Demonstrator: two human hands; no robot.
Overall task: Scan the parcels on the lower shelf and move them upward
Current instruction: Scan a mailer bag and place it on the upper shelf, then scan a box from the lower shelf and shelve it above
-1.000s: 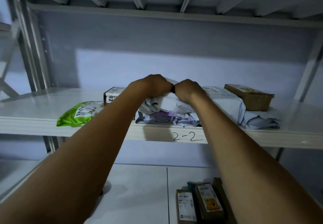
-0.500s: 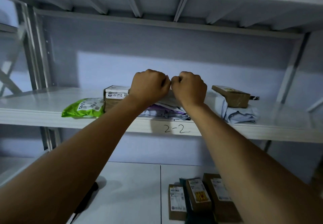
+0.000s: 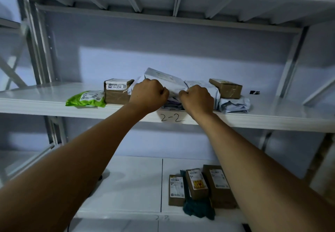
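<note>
White metal racking point(image 3: 272, 119), middle shelf marked "2-2". I see both fists curled tight on a crinkly grey poly mailer point(image 3: 163, 79) atop the soft bag pile, long axis left-right, far edge tilted up. Left hand point(image 3: 148, 96), right hand point(image 3: 196, 99) near its front edge. Cardboard boxes point(image 3: 197, 184) below stand lengthwise.

A pale wall point(image 3: 181, 54) behind – grey steel uprights point(image 3: 38, 47) and diagonal braces point(image 3: 10, 68) at the left.
</note>
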